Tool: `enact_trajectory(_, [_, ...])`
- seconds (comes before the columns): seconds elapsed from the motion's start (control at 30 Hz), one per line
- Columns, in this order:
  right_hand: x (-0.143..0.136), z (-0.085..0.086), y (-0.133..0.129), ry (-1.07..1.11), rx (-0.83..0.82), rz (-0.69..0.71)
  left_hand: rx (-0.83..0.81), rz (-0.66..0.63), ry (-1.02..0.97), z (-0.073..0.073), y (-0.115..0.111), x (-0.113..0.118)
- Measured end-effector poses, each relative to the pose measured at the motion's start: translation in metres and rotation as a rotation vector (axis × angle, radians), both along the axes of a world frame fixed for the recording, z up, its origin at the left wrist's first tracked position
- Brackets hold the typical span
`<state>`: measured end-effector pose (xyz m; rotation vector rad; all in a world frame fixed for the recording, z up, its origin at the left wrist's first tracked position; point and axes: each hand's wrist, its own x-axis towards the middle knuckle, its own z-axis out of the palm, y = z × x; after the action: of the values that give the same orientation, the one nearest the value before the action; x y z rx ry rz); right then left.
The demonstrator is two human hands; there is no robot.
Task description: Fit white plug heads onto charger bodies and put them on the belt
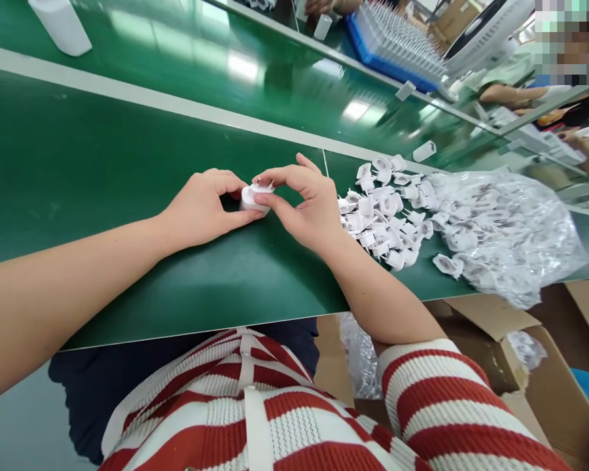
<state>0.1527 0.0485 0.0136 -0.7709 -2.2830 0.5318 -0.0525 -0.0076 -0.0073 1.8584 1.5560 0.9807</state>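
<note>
At the left, a bare left hand point(201, 206) reaches across the green tabletop point(78, 196), its fingers nearly closed, thumb and fingertips pinching the left side of a white plug point(255, 199). The plug is at the middle of the view, between both hands, near the front part of the tabletop. It should be light and stiff, probably hard plastic, and its smooth shell may be a little slippery. The sides look the best place to take hold; the slim pins could bend if pressed. It is small, glossy and rounded, with metal pins pointing upward. On its right, the right hand point(307, 203) curls its thumb against the shell and its index finger over the top by the pins, a narrow grip, little finger raised. Farther right lies a loose heap of white plug pieces point(380, 216), then a clear plastic bag point(515, 229) full of similar pieces.
</note>
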Motion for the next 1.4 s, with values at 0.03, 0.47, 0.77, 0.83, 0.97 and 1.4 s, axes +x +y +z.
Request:
enact_trajectory(0.03, [0.001, 0.000, -0.001, -0.002, 0.013, -0.001, 0.003, 0.000, -0.005, -0.001, 0.000, 0.000])
enact_trajectory(0.47, [0.004, 0.004, -0.001, -0.033, 0.038, -0.018, -0.033, 0.013, 0.000, -0.001, 0.002, 0.001])
enact_trajectory(0.77, [0.002, 0.010, -0.001, -0.144, 0.043, -0.021, -0.069, 0.022, -0.033, 0.000, 0.001, 0.003])
enact_trajectory(0.83, [0.002, 0.009, -0.001, -0.161, 0.043, -0.026, -0.065, 0.025, -0.038, 0.000, 0.001, 0.003])
enact_trajectory(0.97, [0.001, 0.004, 0.000, -0.128, 0.071, -0.027, -0.039, 0.036, -0.008, 0.000, 0.000, 0.005])
enact_trajectory(1.4, [0.010, -0.009, -0.002, -0.070, 0.021, -0.094, 0.003, 0.053, -0.164, 0.002, -0.003, 0.002])
